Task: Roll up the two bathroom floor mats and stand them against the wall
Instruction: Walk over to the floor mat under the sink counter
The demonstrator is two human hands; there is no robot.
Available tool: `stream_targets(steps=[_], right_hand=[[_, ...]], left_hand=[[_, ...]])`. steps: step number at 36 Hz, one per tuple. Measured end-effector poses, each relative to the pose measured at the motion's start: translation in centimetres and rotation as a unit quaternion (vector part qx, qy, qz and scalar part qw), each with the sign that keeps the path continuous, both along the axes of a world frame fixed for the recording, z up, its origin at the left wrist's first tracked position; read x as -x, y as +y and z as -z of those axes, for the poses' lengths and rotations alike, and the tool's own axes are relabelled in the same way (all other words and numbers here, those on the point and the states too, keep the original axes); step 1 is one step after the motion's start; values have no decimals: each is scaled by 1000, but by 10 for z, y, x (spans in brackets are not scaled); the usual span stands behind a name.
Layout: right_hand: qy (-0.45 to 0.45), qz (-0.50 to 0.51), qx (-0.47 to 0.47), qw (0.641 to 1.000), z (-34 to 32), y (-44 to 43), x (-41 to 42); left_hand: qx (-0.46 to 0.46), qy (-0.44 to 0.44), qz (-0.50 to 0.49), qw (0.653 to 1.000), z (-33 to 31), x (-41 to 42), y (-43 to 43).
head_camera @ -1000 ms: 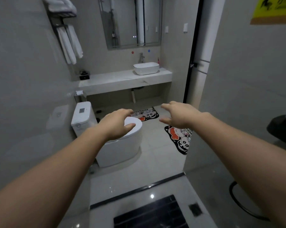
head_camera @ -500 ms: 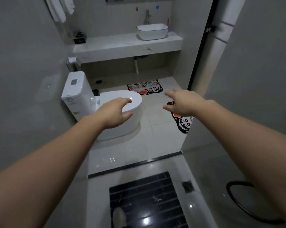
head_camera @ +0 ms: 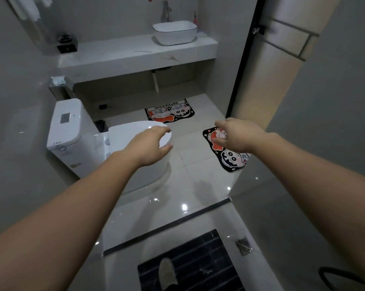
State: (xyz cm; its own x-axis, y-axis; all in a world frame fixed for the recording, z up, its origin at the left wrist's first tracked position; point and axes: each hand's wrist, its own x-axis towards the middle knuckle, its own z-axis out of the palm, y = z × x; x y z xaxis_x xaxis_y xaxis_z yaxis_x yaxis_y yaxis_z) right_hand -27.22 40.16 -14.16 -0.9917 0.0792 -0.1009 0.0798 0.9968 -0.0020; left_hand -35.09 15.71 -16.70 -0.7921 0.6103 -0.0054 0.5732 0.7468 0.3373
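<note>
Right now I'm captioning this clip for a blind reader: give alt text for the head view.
Two bare hands, left hand and right hand, reach empty into a bathroom where two cartoon mats lie flat: far mat below the counter, near mat by the doorway. A white toilet stands left.

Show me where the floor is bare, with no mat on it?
Bare tiles run between the toilet and the near mat, down to the dark threshold strip. A narrower bare strip separates the two mats. It is tighter by the far mat under the counter.
</note>
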Motion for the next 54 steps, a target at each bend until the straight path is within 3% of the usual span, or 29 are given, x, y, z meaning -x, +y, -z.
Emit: stream_targets(steps=[12, 21, 42, 54], right_hand=[[2, 75, 59, 995, 19, -4, 82], [-2, 70, 70, 995, 31, 13, 124], [-16, 11, 83, 996, 55, 149, 276], [-36, 19, 107, 993, 64, 190, 338]], left_hand=[[14, -1, 6, 1000, 19, 108, -10], [10, -22, -7, 1000, 31, 147, 9], [24, -30, -82, 996, 44, 250, 158], [4, -54, -93, 994, 52, 309, 202]])
